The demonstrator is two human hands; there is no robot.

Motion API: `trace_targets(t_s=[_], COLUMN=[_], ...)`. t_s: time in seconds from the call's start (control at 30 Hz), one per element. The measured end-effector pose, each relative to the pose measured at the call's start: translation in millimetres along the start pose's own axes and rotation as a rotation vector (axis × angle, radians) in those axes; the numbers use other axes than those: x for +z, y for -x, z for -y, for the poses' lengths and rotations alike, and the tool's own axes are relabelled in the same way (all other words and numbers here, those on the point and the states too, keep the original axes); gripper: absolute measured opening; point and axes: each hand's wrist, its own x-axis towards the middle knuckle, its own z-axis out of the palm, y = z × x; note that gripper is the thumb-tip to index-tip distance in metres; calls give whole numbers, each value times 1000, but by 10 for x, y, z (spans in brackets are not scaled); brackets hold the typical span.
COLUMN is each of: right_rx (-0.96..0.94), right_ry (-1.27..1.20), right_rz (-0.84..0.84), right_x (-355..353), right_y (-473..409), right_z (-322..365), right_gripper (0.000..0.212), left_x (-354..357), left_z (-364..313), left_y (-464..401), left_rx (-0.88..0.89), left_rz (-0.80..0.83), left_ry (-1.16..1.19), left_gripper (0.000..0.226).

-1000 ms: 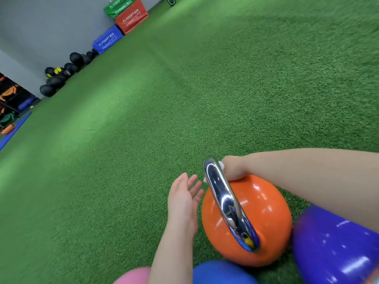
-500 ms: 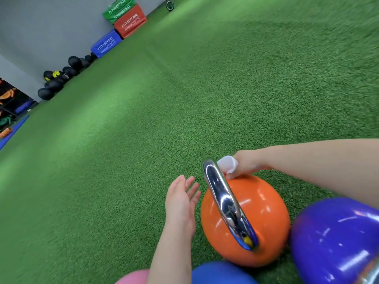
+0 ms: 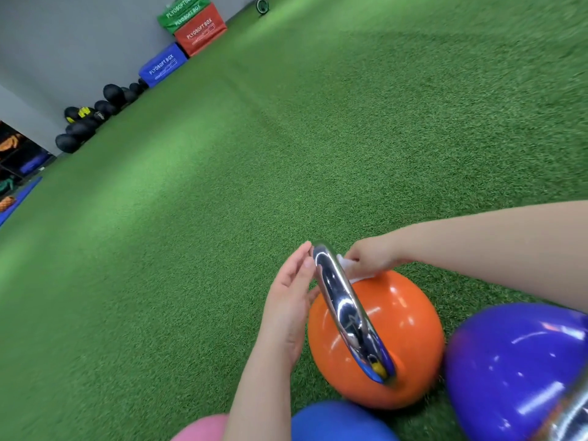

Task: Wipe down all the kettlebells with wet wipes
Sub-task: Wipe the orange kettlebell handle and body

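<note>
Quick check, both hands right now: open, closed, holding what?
Left hand: open, straight fingers against the chrome handle of the round orange kettlebell.
Right hand: closed, gripping a white wet wipe at the handle's far side.

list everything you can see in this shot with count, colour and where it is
orange kettlebell: 1, orange with chrome handle, on the turf, centre bottom
purple kettlebell: 1, purple, right of the orange one
blue kettlebell: 1, blue, bottom edge
pink kettlebell: 1, pink, bottom edge, mostly cut off
wet wipe: 1, white, between handle and right hand
plyo boxes: 3, green on red, blue beside, by the far wall
medicine balls: several, black, along the wall
turf: green, whole floor
left hand: fingers straight, against the handle
right hand: holds the wipe
</note>
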Motion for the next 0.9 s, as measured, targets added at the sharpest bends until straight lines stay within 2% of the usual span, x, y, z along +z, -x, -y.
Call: trace_targets(t_s=[0.1, 0.2, 0.37, 0.43, 0.47, 0.53, 0.6, 0.67, 0.77, 0.9], right_rx=[-14, -44, -189, -259, -313, -441, -624, -712, -618, -390], right_ry=[-70, -121, -75, -139, -127, -42, 84, 211, 113, -62], right_rz=[-92, -122, -429, -518, -555, -595, -608, -613, -589, -503], right_x=[78, 88, 95, 40, 8, -28, -41, -32, -22, -3], right_y=[-91, -115, -84, -21, 23, 130, 220, 245, 175, 11], right_z=[39, 118, 202, 205, 211, 228, 224, 198, 177, 184], right_gripper=[18, 22, 28, 15, 8, 20, 15, 14, 14, 14], left_x=[1, -19, -15, -3, 5, 7, -3, -3, 26, 26], left_z=[17, 23, 26, 12, 5, -3, -4, 6, 19, 69], left_y=[0, -7, -17, -2, 3, 0, -4, -12, 5, 9], left_rx=[41, 51, 77, 96, 101, 100, 118, 155, 146, 144], left_rz=[11, 1, 8, -19, -45, -88, -87, -51, 6, -13], left_ry=[-55, -62, -60, -84, -108, -155, -168, -151, -166, -243], left_gripper=[59, 59, 50, 61, 73, 91, 87, 73, 58, 60])
